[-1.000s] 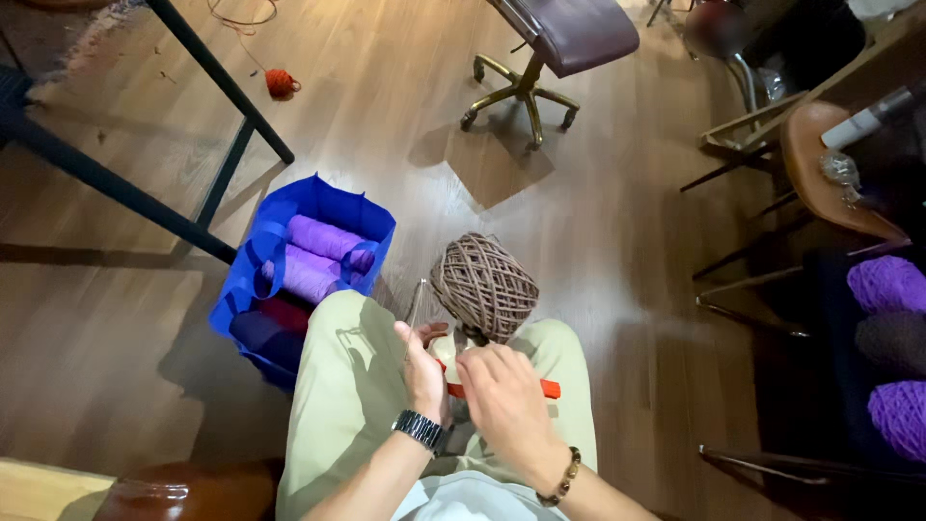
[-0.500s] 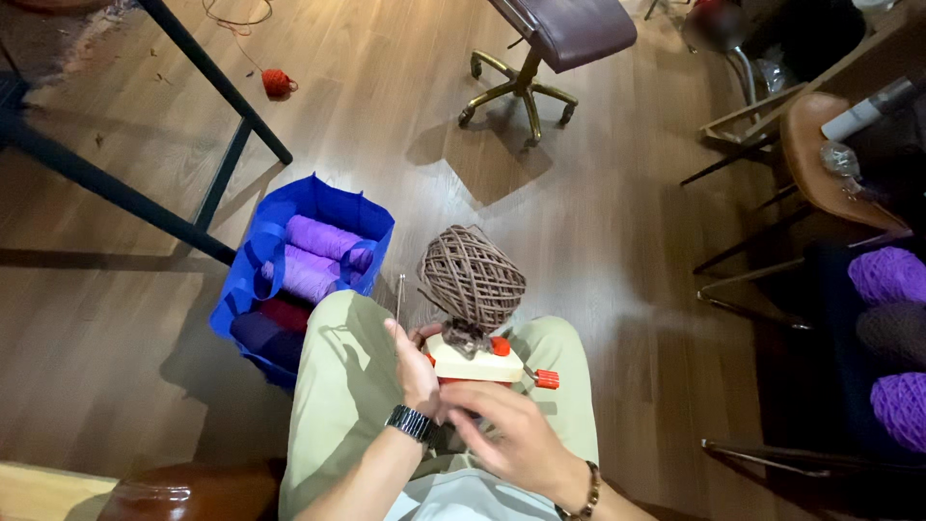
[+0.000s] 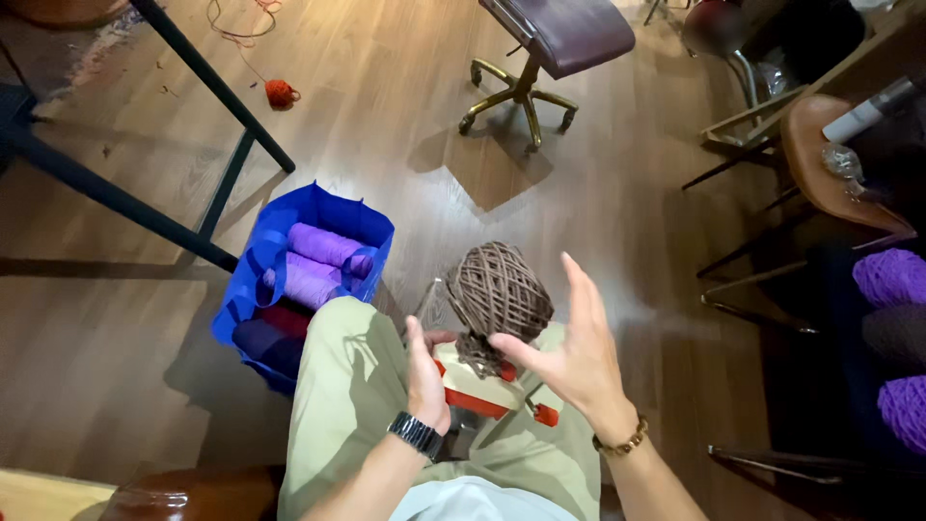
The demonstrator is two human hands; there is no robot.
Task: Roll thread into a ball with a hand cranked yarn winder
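A: Brown yarn ball (image 3: 499, 292) — where?
B: On red-and-white winder (image 3: 479, 388), on lap.
A: Hands?
B: Left hand (image 3: 425, 372) gripping winder; right hand (image 3: 576, 349) spread wide beside ball, not touching.

The brown yarn ball (image 3: 499, 292) is matt, rough wound fibre on a winder (image 3: 479, 390) of smooth white and orange plastic. Left of the winder, the blue bag (image 3: 253, 305) looks like thin, faintly shiny woven plastic, holding soft purple yarn skeins (image 3: 326, 248). Beyond it, the floor (image 3: 386, 135) is glossy wood planks; the chair seat (image 3: 564, 27) is smooth leather on brassy metal legs.
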